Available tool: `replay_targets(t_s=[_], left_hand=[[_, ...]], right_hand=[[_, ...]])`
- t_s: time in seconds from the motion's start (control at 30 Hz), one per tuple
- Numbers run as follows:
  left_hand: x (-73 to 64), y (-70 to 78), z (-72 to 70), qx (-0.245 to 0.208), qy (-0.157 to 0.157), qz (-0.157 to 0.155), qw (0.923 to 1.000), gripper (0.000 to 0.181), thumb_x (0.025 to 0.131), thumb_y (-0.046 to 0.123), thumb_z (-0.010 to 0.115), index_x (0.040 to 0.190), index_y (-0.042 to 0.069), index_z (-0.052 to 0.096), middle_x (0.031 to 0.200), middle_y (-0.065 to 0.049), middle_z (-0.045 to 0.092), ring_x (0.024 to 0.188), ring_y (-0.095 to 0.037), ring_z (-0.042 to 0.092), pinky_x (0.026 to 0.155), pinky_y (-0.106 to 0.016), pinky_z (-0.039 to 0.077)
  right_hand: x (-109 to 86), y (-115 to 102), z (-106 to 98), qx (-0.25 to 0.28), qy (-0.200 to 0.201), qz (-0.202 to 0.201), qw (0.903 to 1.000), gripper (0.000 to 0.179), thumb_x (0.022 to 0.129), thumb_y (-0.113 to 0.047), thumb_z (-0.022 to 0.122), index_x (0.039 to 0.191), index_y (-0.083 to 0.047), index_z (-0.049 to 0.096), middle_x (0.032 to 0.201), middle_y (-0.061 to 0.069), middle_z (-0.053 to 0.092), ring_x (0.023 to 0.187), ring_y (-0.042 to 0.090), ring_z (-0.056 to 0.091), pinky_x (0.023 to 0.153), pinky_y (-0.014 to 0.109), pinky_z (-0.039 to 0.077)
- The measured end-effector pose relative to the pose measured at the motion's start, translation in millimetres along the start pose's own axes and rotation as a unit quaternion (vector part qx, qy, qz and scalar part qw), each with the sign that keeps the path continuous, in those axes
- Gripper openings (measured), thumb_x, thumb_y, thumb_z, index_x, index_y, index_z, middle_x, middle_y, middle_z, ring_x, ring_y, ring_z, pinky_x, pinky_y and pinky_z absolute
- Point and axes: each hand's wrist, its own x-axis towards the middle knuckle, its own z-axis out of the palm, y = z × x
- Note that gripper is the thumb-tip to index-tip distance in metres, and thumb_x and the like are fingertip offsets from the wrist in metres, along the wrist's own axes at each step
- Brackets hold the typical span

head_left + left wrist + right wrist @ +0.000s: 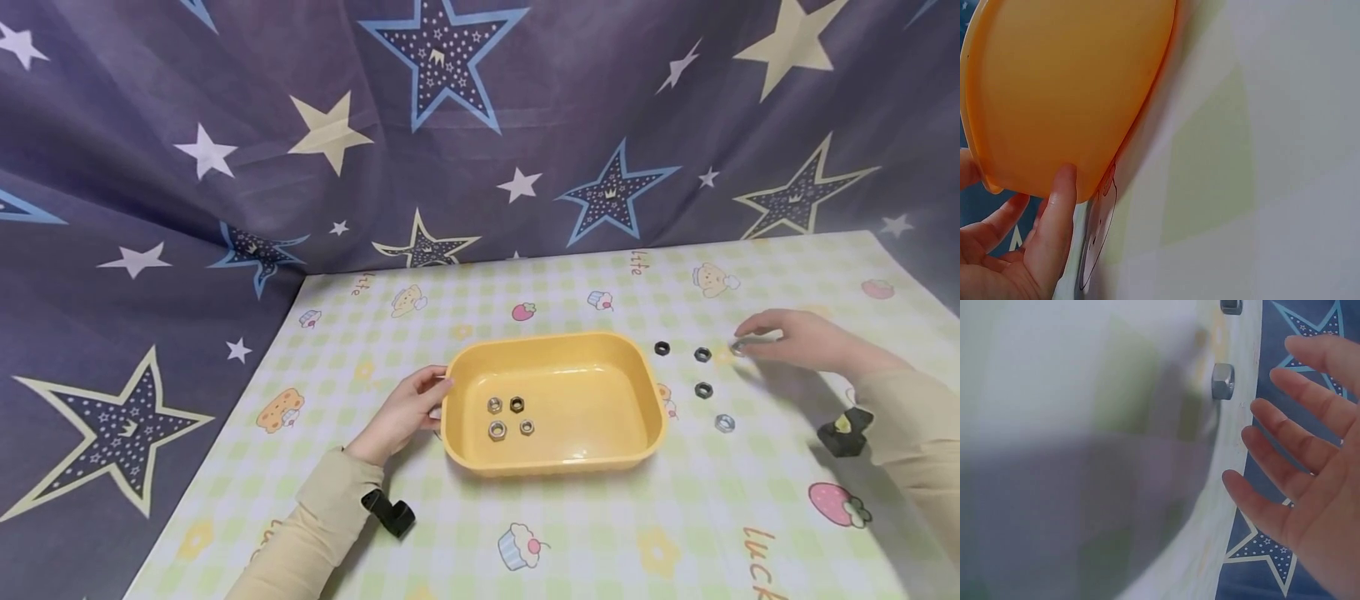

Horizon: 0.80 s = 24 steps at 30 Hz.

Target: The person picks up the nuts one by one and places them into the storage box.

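My left hand [405, 412] holds the left end of a yellow plastic tray [555, 340]. In the left wrist view the thumb [1063, 206] lies against the tray's outer wall, with other fingers at its rim. Inside the tray, toward its left side, lie several hex nuts, among them a dark nut [517, 404] and a silver nut [497, 431]. To the tray's right, my right hand [798, 340] is over a silver nut [738, 347]. Its fingers are spread and hold nothing; in the right wrist view that nut [1223, 381] stands apart from the fingertips.
Loose nuts lie between tray and right hand: a black nut [662, 348], dark grey nuts [702, 389] and a silver nut [724, 423]. A checked cloth [600, 533] with printed pictures covers the table. Behind it hangs a dark star-patterned curtain [262, 67].
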Motion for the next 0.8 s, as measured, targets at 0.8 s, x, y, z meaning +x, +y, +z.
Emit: replay_targets(t_s=[0.8], left_hand=[[0.8,-0.1,1.5,-0.002,0.006,-0.008,0.9999,0.038,0.099,0.022,0.049,0.13,-0.001,0.047,0.104,-0.01,0.055,0.074,-0.009,0.057,0.061,-0.025,0.057]], right_hand=[[13.2,11.3,10.3,-0.05,-0.005,-0.021,0.9985,0.036,0.072,-0.011,0.076,0.101,0.007,0.065,0.105,0.028,0.063,0.101,0.048,0.056,0.092,0.061,0.042]])
